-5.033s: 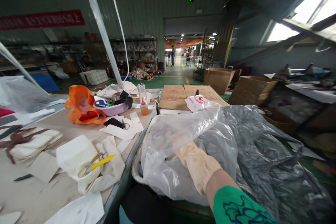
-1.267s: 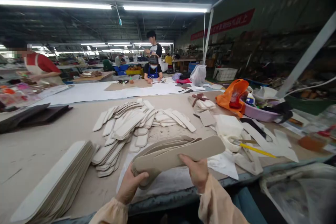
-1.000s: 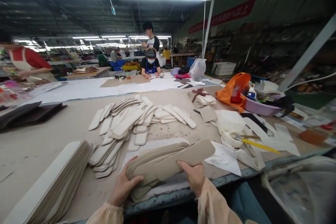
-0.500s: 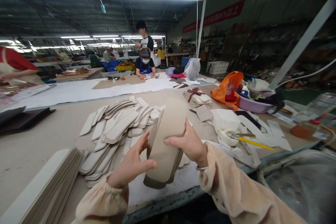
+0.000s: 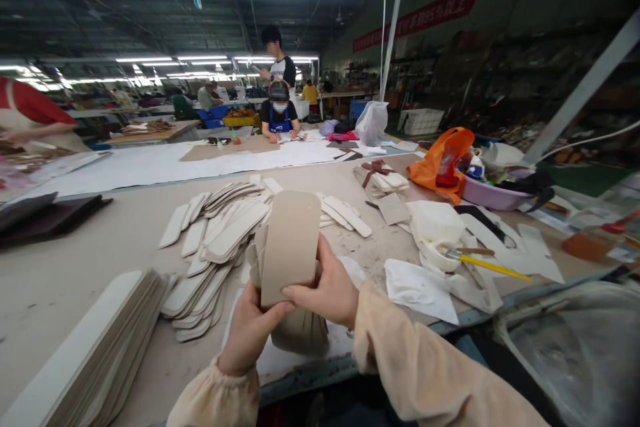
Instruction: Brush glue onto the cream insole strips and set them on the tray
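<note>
A stack of beige strips with rounded ends (image 5: 293,240) is held upright over the table's front edge. My left hand (image 5: 253,327) grips its left side, thumb on the front face. Around the right side wraps my right hand (image 5: 333,287), its thumb also on the front. The lower ends of the strips fan out slightly beneath the hands. Behind them lies a spread heap of similar pale strips (image 5: 233,233). A neat row of long strips (image 5: 85,353) leans at the lower left.
A tied bundle (image 5: 383,180), an orange bag (image 5: 443,163), a lilac basin (image 5: 493,195) and a yellow-handled tool (image 5: 495,267) lie at the right. Dark sheets (image 5: 50,220) are at the left. People work beyond the table (image 5: 135,213).
My left hand, apart from the stack's front before, has closed on its left side. The stack has moved left and stands more upright, and my right hand has moved left with it.
</note>
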Demonstrator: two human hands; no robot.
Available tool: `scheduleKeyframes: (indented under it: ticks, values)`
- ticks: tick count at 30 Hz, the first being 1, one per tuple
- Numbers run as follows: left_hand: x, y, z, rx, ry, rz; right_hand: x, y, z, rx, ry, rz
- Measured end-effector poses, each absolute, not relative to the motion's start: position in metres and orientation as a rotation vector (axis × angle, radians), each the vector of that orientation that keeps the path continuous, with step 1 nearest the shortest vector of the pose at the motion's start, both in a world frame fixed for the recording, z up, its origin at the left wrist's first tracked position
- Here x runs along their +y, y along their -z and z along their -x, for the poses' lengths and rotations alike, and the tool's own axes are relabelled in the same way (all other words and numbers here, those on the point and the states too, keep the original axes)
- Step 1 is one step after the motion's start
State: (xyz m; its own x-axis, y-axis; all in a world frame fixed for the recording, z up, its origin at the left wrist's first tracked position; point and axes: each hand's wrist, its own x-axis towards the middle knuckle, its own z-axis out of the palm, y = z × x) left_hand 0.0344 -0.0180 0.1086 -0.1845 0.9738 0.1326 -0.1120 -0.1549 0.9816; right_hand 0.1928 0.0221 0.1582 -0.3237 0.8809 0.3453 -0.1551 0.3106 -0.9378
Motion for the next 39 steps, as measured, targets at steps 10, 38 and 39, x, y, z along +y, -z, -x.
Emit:
scheduleKeyframes:
  ticks: [10, 38, 39]
  values:
    - [-0.023, -0.078, -0.019, 1.087, -1.852, -0.733, -0.005, -0.068, -0.18, -1.906, -1.142, 0.959]
    - [-0.083, -0.024, 0.005, 1.025, -1.837, -0.526, -0.002, -0.106, -0.187, -2.657, -0.803, 0.934]
    - [-0.082, -0.024, 0.021, 1.142, -1.933, -0.501, -0.002, -0.105, -0.188, -2.722, -0.781, 0.94]
